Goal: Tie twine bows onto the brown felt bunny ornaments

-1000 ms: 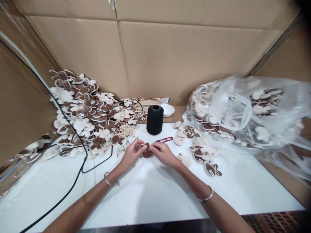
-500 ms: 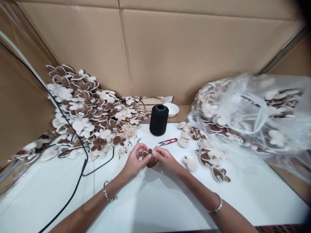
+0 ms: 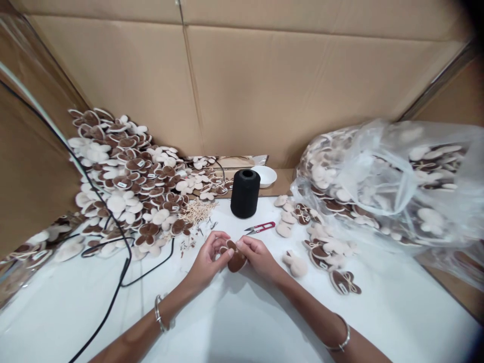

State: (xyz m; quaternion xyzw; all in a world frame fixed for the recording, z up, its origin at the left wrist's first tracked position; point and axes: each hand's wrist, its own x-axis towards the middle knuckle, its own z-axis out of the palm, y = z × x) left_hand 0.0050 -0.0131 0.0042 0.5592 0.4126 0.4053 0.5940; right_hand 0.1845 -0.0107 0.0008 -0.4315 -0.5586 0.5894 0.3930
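Between both hands, a small brown fabric bunny shape point(image 3: 237, 261) is held just above the white table. My left hand point(image 3: 209, 256) pinches its left edge near the ears, thumb in front. The thumb and fingers of my right hand point(image 3: 260, 258) close on its upper right side. The fingers hide part of the ears. Beyond the hands lie red-handled thread snips point(image 3: 260, 228). Behind the snips stands a black thread cone point(image 3: 245, 195). Cut cream cord pieces point(image 3: 197, 210) are heaped to the left, with small brown scraps nearby.
A tall pile of brown and cream bunny shapes point(image 3: 124, 176) fills the left. Black cables point(image 3: 126, 262) cross in front of it. A clear plastic bag point(image 3: 389, 181) of similar pieces sits right, near loose bunnies with bows point(image 3: 345, 282). A white bowl point(image 3: 266, 176) stands behind the cone.
The camera has tilted a little, so the scene sits slightly lower. Both hands keep hold of the bunny shape, and more of its brown face now shows between the thumbs.
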